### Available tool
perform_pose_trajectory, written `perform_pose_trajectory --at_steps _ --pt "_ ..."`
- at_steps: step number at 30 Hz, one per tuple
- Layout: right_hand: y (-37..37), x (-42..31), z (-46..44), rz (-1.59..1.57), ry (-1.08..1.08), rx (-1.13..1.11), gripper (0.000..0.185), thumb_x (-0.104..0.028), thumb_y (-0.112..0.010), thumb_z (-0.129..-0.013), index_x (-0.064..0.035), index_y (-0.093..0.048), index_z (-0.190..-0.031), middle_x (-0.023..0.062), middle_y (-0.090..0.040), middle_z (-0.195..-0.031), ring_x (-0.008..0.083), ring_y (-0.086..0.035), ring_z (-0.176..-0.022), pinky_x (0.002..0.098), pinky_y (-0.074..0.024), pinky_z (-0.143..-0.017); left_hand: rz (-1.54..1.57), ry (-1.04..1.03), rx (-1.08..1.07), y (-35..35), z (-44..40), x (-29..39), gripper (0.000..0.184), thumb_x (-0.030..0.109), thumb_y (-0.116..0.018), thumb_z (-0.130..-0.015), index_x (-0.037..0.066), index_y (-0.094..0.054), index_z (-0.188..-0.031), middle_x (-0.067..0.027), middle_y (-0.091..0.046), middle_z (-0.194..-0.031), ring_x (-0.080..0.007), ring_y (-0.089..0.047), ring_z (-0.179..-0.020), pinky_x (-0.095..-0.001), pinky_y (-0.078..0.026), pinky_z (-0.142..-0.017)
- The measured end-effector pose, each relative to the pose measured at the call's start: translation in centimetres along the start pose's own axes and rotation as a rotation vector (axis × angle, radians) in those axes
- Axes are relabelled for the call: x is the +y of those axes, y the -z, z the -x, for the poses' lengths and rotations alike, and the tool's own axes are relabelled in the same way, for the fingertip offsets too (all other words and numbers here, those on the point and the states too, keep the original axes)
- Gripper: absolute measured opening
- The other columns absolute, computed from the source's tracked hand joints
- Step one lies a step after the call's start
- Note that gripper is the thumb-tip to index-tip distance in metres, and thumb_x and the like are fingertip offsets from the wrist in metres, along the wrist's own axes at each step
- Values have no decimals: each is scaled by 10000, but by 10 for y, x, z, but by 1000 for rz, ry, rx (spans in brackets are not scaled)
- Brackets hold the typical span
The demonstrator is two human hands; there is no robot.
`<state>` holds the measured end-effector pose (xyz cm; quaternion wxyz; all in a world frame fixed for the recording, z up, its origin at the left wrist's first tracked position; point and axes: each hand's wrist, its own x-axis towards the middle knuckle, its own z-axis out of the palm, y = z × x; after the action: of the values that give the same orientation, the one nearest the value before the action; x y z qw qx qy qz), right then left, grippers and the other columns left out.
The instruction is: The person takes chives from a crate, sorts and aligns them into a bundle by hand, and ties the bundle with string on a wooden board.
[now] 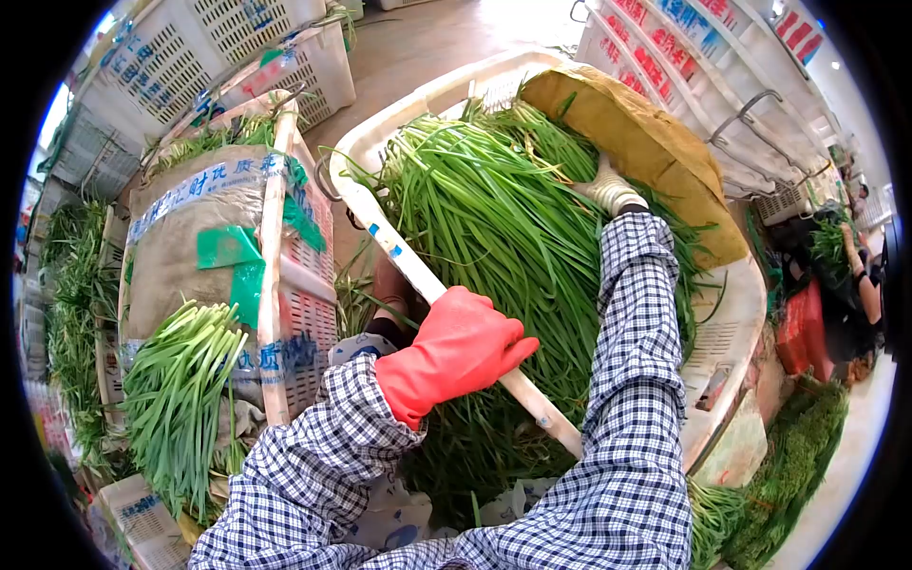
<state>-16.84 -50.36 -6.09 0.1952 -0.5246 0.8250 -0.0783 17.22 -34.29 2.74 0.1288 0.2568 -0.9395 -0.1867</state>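
In front of me stands a large white plastic crate (356,195), heaped with long, flat-leaved greens that look like garlic chives (494,204). My left hand (456,351), in a red rubber glove, is closed over the crate's near rim, with the thumb sticking out to the right. My right hand (610,188), in a pale glove, reaches into the far right part of the crate. It presses in among the chives beside a brown-yellow sheet (646,123) lining the far wall. Its fingertips are partly hidden, so its grip does not show.
On the left, another crate (275,247) is covered by grey cloth (195,204), with a bundle of chives (185,399) lying over it. Stacked crates (180,57) stand behind. At the right, a person (860,271) holds greens near a red object (805,328); feathery greens (793,465) lie lower.
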Motion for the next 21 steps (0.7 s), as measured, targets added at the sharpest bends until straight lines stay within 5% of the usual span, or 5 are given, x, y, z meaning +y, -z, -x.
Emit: perform_pose_trajectory --at_steps 5,7,11,18,21 --pt "2 5 -4 69 54 -185 1101 -420 -789 -702 -20 -147 -1502 258 -374 -1454 347 -362 -1366 384 -300 -1136 10 14 -27 0 -3 2 234 330 -658 -817 131 -665 -696 -63 -588 -571 -274 -605 -583 -413 -471 -547" --pt "15 0 18 94 200 -102 971 -361 -785 -721 -39 -265 -1475 233 -464 -1395 343 -440 -1309 377 -350 -1103 1 9 -11 2 -5 1 226 333 -660 -815 134 -674 -708 -61 -588 -568 -270 -606 -582 -412 -472 -545" --pt "-1 -3 18 98 35 41 873 -260 -785 -713 -65 -348 -1442 215 -517 -1350 342 -502 -1248 386 -404 -1053 19 20 6 1 -3 1 208 335 -665 -808 146 -693 -727 -52 -589 -556 -255 -607 -572 -405 -472 -535" --pt "53 71 54 -949 316 168 507 -6 -718 -761 -18 -557 -1241 60 -654 -1092 177 -610 -945 291 -493 -849 13 18 58 0 -4 0 190 340 -678 -797 159 -728 -767 -45 -594 -550 -254 -600 -537 -391 -478 -524" --pt "80 109 98 -1200 419 122 479 15 -680 -771 -32 -570 -1235 50 -661 -1073 165 -618 -932 290 -491 -843 6 21 104 3 -5 2 281 340 -693 -796 154 -713 -1006 -46 -633 -599 -261 -621 -558 -386 -493 -541"
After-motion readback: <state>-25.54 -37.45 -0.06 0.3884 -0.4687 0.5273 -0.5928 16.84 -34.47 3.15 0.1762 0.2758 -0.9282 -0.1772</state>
